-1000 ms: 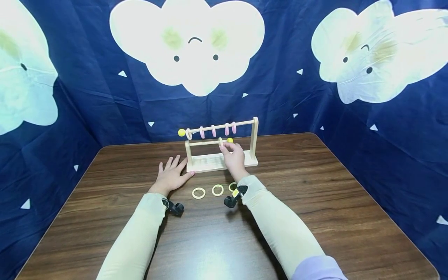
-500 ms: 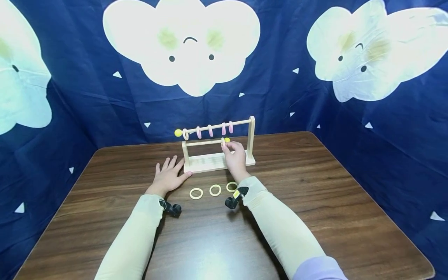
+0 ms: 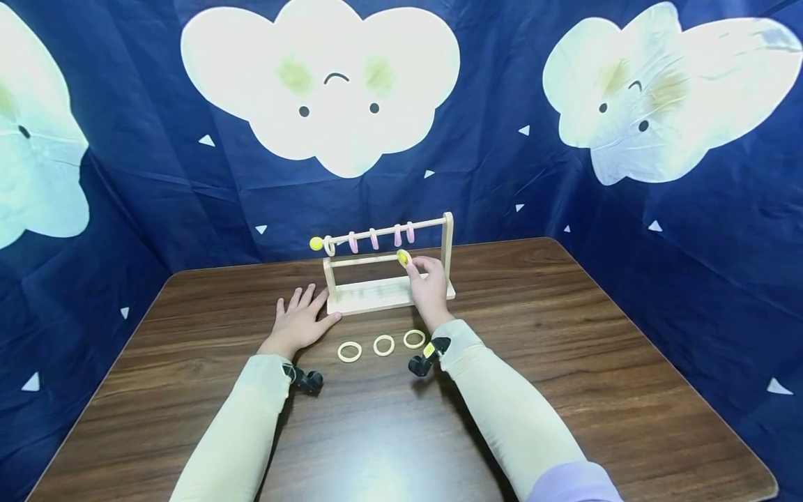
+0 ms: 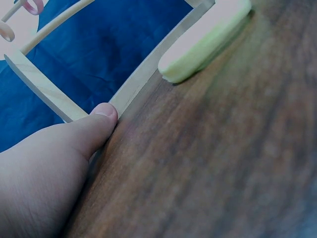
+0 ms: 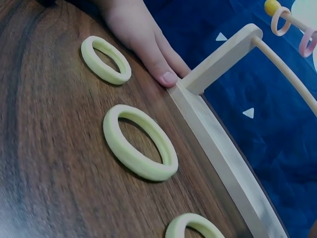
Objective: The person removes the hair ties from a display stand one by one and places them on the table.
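Note:
A wooden rack (image 3: 370, 295) with two horizontal rods stands at the back of the table. My left hand (image 3: 297, 328), fingers spread, rests at the left end of its base; in the left wrist view the thumb (image 4: 104, 111) lies against the base corner. My right hand (image 3: 429, 286) pinches a pale ring (image 3: 408, 258) between thumb and fingertips, right at the yellow ball (image 3: 402, 257) on the lower rod's tip. The right wrist view leaves that grip out. On the upper rod hang several pink rings (image 3: 374, 239) and a pale ring (image 3: 329, 245) near its yellow end ball (image 3: 316, 244).
Three pale yellow-green rings lie in a row before the rack: a left ring (image 3: 349, 351), a middle ring (image 3: 384, 345) and a right ring (image 3: 415, 339) close to my right wrist. Behind the brown wooden table (image 3: 539, 362) hangs a blue cloth (image 3: 489, 202) with clouds.
My right hand has slid the pale ring rightward along the lower rod to the yellow ball at its tip. My left hand has stayed at the base. The head view has shifted slightly.

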`<state>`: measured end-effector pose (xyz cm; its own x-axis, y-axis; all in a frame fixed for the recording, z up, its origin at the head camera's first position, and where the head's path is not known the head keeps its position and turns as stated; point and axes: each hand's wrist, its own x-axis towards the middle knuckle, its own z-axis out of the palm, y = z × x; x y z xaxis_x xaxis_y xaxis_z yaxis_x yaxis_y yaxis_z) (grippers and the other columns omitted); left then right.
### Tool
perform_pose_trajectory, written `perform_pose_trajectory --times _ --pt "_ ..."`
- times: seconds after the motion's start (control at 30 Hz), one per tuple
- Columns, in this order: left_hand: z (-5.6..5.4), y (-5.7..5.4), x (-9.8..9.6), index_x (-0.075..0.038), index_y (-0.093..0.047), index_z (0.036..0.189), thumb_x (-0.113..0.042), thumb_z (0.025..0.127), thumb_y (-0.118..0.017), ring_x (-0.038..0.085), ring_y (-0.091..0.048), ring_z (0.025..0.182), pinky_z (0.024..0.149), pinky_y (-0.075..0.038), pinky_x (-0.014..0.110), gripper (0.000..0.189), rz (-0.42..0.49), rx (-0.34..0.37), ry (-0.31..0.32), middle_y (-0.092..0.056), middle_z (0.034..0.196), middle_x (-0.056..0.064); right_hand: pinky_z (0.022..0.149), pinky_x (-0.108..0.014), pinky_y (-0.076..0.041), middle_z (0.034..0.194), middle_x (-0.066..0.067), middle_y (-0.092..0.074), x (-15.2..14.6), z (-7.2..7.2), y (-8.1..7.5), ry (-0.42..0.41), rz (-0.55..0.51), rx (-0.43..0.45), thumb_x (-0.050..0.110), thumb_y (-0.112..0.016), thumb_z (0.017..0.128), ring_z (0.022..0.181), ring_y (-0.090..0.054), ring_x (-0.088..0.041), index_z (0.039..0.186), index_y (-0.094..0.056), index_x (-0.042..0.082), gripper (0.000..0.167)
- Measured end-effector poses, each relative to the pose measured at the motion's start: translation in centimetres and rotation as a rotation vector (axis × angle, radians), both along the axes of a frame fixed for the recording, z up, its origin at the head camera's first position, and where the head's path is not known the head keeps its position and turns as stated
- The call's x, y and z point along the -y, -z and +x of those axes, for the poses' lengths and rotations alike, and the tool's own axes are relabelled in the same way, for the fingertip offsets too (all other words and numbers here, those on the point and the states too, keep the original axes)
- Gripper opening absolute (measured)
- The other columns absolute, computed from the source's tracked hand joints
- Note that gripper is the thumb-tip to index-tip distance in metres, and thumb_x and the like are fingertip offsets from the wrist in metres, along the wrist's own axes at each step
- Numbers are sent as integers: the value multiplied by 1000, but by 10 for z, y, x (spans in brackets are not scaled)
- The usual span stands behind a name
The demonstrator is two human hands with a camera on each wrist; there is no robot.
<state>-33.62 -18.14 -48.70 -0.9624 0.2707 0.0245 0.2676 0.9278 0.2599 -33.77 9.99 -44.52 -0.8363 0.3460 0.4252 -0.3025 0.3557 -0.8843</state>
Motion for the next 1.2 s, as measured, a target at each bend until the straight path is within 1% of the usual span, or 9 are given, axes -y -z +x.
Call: perform_pose_trajectory --times 0.1,0.27,0.5,0.6,0.77,0.87,0.97,1.13,1.2 --pt "0 0 1 -16 -24 162 -77 96 -33 47 -6 152 114 2 73 90 2 3 -2 -14 167 21 103 -43 -43 114 -17 -66 -3 -1 0 5 -4 -9 5 -72 91 114 -60 -32 101 -76 -2 13" --pt "1 2 0 -16 -23 162 -76 96 -33 47 -6 152 114 2 72 89 3 5 -2 -13 167 21 102 -41 -44 117 -15 -66 -7 -3 -1 20 24 -1 9 -72 92 116 -60 -30 102 -77 0 14" --pt "0 4 -1 -16 -23 162 -75 97 -33 47 -6 152 115 3 72 88 8 5 -2 -13 167 21 93 -40 -51 119 -14 -69 -12 -2 -6 9 28 -28 8 -73 91 114 -63 -30 98 -77 -1 12" --pt "0 4 0 -17 -23 162 -76 96 -33 47 -6 152 115 3 72 89 8 7 -4 -13 167 21 96 -40 -52 121 -14 -69 -15 1 -6 -19 18 -25 7 -72 92 117 -63 -29 98 -77 -2 12" --pt "-1 4 0 -17 -24 162 -76 96 -34 47 -6 152 115 3 72 89 18 6 -2 -14 167 21 99 -43 -52 126 -16 -67 -22 8 -5 -95 -28 -7 7 -71 93 120 -62 -31 100 -75 -4 14" --pt "-1 5 2 -16 -26 161 -76 96 -35 49 -7 151 114 3 72 90 22 1 1 -15 166 22 99 -42 -52 128 -19 -65 -28 13 -4 -157 -59 -2 6 -70 94 118 -64 -33 100 -74 -6 14" --pt "-3 6 3 -17 -26 162 -77 95 -34 47 -6 152 115 3 72 90 15 0 -2 -15 167 21 99 -42 -53 129 -22 -64 -35 19 -5 -211 -76 3 4 -69 94 114 -66 -36 101 -73 -9 14" --pt "-5 6 3 -17 -24 162 -77 95 -33 47 -5 152 115 4 72 90 18 -5 -2 -13 167 21 97 -41 -53 127 -19 -66 -48 27 -4 -245 -16 7 5 -71 94 110 -69 -36 101 -73 -8 14" --pt "-5 6 2 -16 -24 162 -77 95 -33 48 -6 152 114 4 72 91 17 -8 -1 -13 167 22 97 -42 -53 127 -21 -66 -54 29 -2 -259 13 12 4 -71 93 109 -69 -36 100 -74 -8 14"
